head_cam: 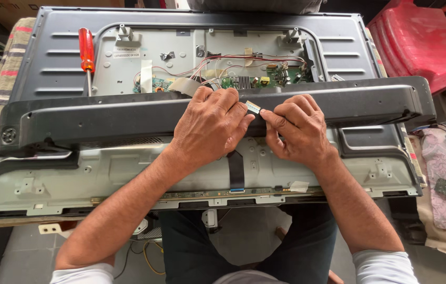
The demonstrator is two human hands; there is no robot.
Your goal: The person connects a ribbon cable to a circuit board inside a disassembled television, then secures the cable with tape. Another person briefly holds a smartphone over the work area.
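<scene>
Nearest the viewer, two white-sleeved forearms reach over the lower edge of a flat-panel television [38,68] lying face down, its pale pressed-metal chassis [128,173] dimpled and screw-bossed. From a narrow board along that edge a dark flat ribbon cable [235,171] rises to the hands. The left hand [209,129] lies curled over a long black plastic cover strip [102,118], matte and slightly bowed, pinning the cable's upper run; whether its fingers actually close on the cable cannot be told. The right hand [297,131] pinches the cable's small pale connector tab [253,107] narrowly between thumb and forefinger. Such a tab is probably best gripped by its stiffened end and kept flat and square, since a thin ribbon is likely to crease or tear if twisted. Beyond lie green circuit boards [265,79] with red wiring, a ribbed grey steel back panel, and a red-handled screwdriver [86,52].
</scene>
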